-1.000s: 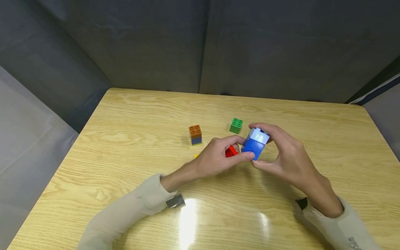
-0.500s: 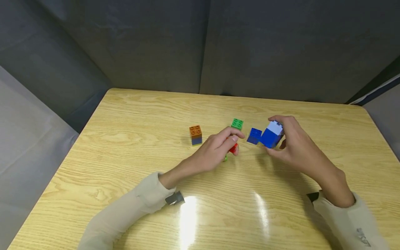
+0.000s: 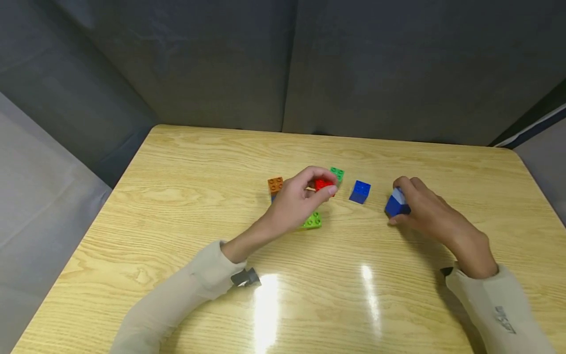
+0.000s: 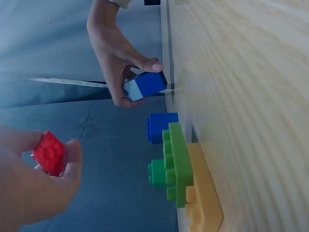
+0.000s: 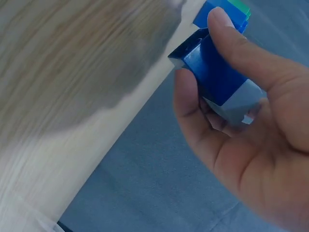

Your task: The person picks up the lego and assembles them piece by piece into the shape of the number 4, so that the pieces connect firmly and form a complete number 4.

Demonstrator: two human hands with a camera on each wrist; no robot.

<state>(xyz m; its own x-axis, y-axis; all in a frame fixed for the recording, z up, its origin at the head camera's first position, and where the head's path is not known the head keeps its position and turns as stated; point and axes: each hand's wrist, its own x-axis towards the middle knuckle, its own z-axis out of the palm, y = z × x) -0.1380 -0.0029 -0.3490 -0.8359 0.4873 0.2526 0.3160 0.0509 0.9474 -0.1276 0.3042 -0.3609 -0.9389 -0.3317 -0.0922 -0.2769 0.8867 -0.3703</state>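
My left hand pinches a red toy brick between thumb and fingers, raised above the table in the left wrist view. Below that hand, partly covered by it, lies a lime green brick on top of a yellow-orange one. On the right, my right hand grips a two-part block of a dark blue brick joined to a pale blue brick. The dark blue end points down toward the table. A separate blue brick stands on the table between the hands.
Behind the left hand stands a green brick, partly hidden. To the left is a stack with an orange brick on top, its lower part mostly covered by the hand. The wooden table ends at a dark grey curtain.
The right hand has moved right and lowered with the blue and pale blue block. The left hand let go of the single blue brick, which now stands on the table, and shifted slightly away with the red brick.
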